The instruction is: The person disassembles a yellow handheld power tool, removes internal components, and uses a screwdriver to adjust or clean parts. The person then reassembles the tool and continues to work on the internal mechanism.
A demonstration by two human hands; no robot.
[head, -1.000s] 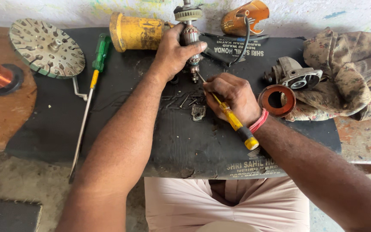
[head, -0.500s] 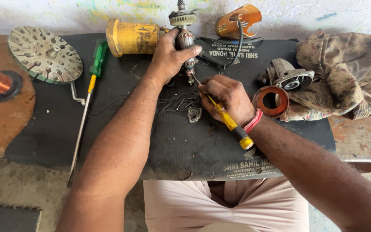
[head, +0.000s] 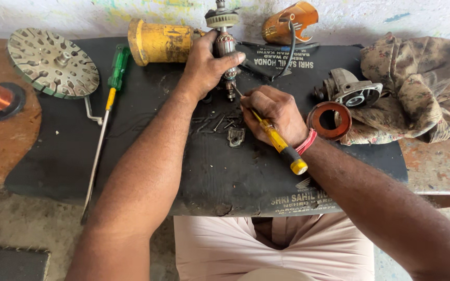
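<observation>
Between both hands [head: 209,65] [head: 274,112] stands the armature [head: 225,44], upright.

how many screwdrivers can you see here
2: a yellow-handled screwdriver held in the right hand, and a long green-handled screwdriver lying on the black mat. Others may be hidden.

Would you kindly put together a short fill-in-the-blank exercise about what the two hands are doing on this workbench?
1. The left hand grips a motor armature, holding it ____ on the black mat.
2. The right hand holds a screwdriver with a ____ handle.
3. The long screwdriver lying to the left has a ____ handle.
4. The rust-red ring lies beside the right hand's ____.

Missing words: upright; yellow; green; wrist
</observation>
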